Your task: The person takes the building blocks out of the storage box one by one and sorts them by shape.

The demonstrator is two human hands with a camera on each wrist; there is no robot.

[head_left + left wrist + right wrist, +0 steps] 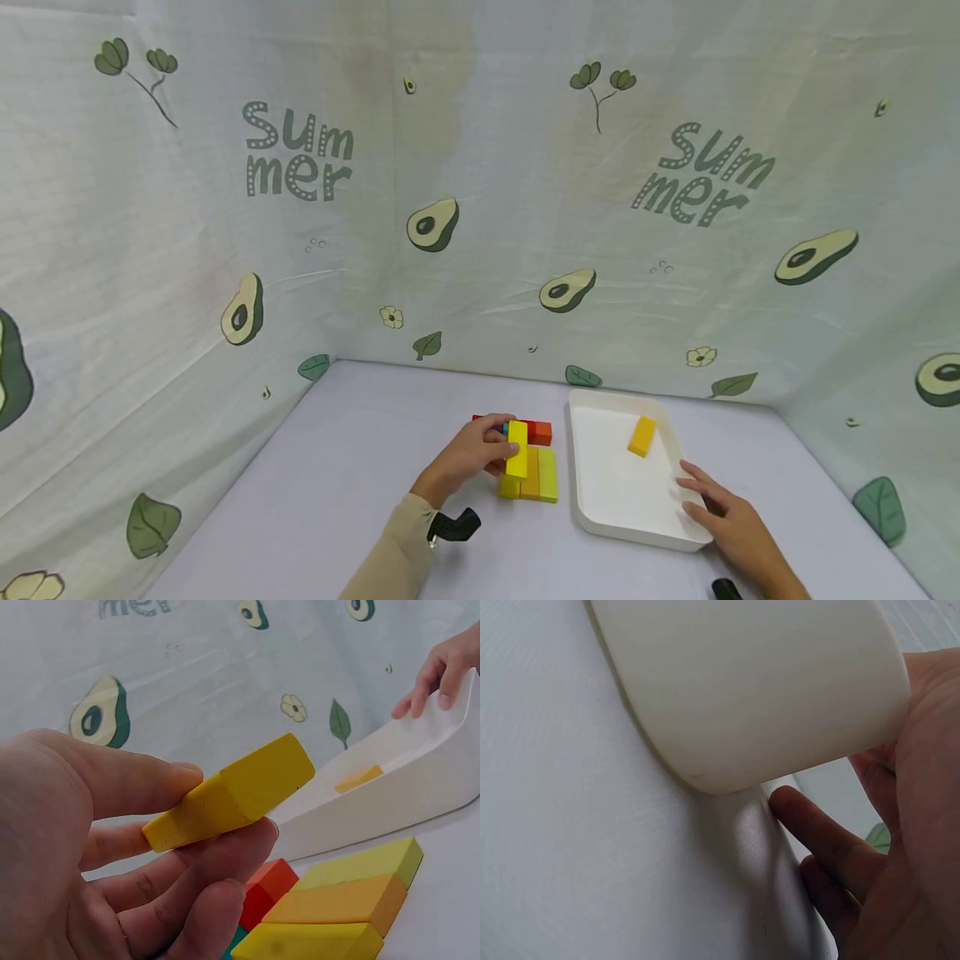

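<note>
My left hand (472, 450) pinches a yellow toy block (247, 791) between thumb and fingers, above a group of blocks. Under it lie a yellow block (307, 941), an orange block (337, 904) and a lime block (360, 864), side by side. Red-orange (543, 433) and teal blocks sit behind these, partly hidden by the hand. My right hand (738, 529) holds the right rim of a white tray (611, 492); in the right wrist view, some fingers (832, 844) are outside its wall. A yellow-orange block (642, 437) lies inside the tray.
The pale tabletop (315, 500) runs back to a hanging cloth (480, 167) printed with avocados and leaves, which also encloses both sides. A black strap (453, 526) is on the left wrist, close to the table.
</note>
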